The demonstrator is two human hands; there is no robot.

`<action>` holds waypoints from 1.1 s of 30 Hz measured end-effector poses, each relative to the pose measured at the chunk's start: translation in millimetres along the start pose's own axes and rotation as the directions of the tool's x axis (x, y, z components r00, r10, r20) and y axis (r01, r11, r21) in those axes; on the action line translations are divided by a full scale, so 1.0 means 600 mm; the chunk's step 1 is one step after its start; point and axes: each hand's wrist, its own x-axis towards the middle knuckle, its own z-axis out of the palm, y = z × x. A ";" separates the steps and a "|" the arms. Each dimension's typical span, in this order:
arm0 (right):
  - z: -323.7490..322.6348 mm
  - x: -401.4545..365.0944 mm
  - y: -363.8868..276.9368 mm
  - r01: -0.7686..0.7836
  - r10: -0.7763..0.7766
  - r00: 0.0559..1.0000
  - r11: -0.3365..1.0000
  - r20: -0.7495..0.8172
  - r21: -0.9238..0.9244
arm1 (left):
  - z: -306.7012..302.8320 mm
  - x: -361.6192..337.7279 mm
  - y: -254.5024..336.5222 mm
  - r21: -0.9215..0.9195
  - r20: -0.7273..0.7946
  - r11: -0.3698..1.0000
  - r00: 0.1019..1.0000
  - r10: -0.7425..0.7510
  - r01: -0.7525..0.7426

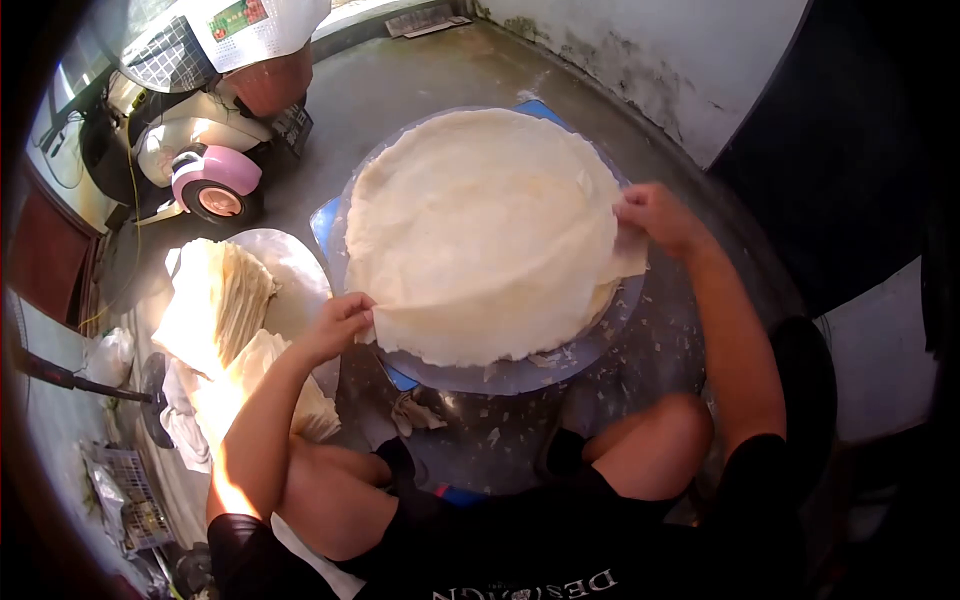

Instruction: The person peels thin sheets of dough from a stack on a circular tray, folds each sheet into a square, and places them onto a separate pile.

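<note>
Seated person, bare knees [660,435] nearest the camera, on a concrete floor [420,80].
- The left hand [338,322], at the near left of the round tray [520,375]: fingers pinched closed on the edge of the top sheet [480,220].
- The top sheet: thin, pale and round, lying over a stack [450,350] of similar sheets that fills the tray at scene centre.
- The right hand [655,215], at the sheet's right edge and farther off: fingers closed on a lifted flap of it.
- A blue board [322,228], under the tray, with its corners showing.
- Folded sheets [220,300], heaped on a white plate [300,280] to the left of the tray.
- A pink toy scooter [205,185], far left.
- A stained white wall [680,60], far right.
</note>
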 end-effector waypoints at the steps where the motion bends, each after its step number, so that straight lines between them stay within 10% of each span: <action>1: 0.003 0.055 0.006 -0.013 0.013 0.996 1.000 -0.083 0.002 | -0.010 0.012 0.001 0.031 -0.083 0.996 0.994 -0.078 0.081; 3: 0.009 0.107 0.029 -0.012 0.012 0.986 1.000 -0.165 -0.002 | -0.006 0.019 0.003 -0.040 -0.137 0.989 0.980 -0.143 0.139; 5: 0.021 0.141 0.051 -0.359 0.320 0.915 0.924 -0.245 -0.131 | -0.001 0.019 0.013 -0.114 -0.195 0.974 0.957 -0.215 0.196; 8: 0.034 0.123 0.116 -0.293 0.212 0.946 0.883 -0.246 -0.367 | 0.032 0.007 0.020 0.265 -0.311 0.962 0.950 0.018 0.068; 11: 0.033 0.104 0.179 -0.138 0.096 0.950 0.983 -0.298 -0.122 | 0.040 0.016 0.020 0.465 -0.397 0.875 0.915 0.072 0.133; 21: 0.001 0.050 0.215 -0.103 0.174 0.922 0.971 -0.345 0.216 | 0.011 -0.006 0.020 -0.122 -0.339 0.987 0.930 -0.142 0.106; 33: -0.003 0.034 0.259 -0.150 -0.033 0.919 0.892 -0.394 -0.425 | 0.018 -0.014 -0.006 0.311 -0.275 0.938 0.959 -0.069 0.156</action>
